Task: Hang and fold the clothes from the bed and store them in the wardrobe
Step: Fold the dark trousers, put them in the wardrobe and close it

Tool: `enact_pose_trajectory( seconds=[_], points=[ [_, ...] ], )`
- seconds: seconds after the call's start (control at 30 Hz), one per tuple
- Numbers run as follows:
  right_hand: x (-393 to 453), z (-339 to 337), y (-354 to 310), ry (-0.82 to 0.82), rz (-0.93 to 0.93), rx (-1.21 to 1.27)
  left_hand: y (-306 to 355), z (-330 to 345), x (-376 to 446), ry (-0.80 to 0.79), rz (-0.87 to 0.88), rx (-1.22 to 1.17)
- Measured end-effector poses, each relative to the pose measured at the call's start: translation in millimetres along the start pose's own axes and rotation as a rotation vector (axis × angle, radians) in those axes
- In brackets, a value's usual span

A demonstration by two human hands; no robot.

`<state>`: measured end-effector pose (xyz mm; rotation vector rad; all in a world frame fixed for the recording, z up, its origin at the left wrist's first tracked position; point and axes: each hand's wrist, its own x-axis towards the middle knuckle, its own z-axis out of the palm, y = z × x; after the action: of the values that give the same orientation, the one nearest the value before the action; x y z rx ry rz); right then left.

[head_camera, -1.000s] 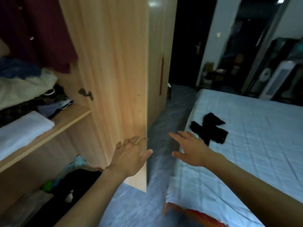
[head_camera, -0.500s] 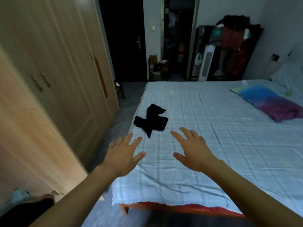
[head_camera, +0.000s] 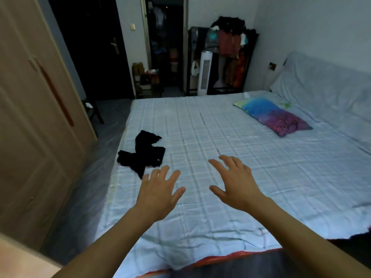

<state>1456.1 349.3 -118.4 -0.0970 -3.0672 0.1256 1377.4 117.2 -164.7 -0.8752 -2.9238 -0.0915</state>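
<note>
Head view: left hand (head_camera: 158, 194) and right hand (head_camera: 236, 184) spread, empty, over bed (head_camera: 261, 177). Fetch step; next, I judge, grab black garment (head_camera: 143, 155) at 11 o'clock of the left hand.

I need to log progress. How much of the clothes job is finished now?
Nearly done, it seems: only one black garment lies on the bed. Nothing is in hand; the left hand and right hand are open above the sheet. Left: pick it up, fold or hang it, store it in the wardrobe.

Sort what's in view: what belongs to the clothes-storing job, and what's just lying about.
Job: black garment, bed, wardrobe, left hand, right hand.

Lying about: colourful pillow, white tower fan, clothes rack.
</note>
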Motion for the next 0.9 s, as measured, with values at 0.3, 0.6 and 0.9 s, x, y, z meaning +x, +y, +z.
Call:
enact_pose_trajectory(
  seconds=[0.3, 0.6, 0.9],
  points=[
    [90.3, 1.2, -28.4, -0.012, -0.016, -0.052, -59.7, 14.2, 68.3, 0.074, 0.004, -0.076],
    [164.7, 30.6, -3.1, -0.036, -0.049, 0.046, -87.9, 22.8, 135.8, 0.061, -0.058, -0.121],
    [261.4, 55.4, 60.8, -0.094, -0.156, 0.148, -65.1, 31.0, 216.8, 0.002, -0.213, -0.168]
  ],
)
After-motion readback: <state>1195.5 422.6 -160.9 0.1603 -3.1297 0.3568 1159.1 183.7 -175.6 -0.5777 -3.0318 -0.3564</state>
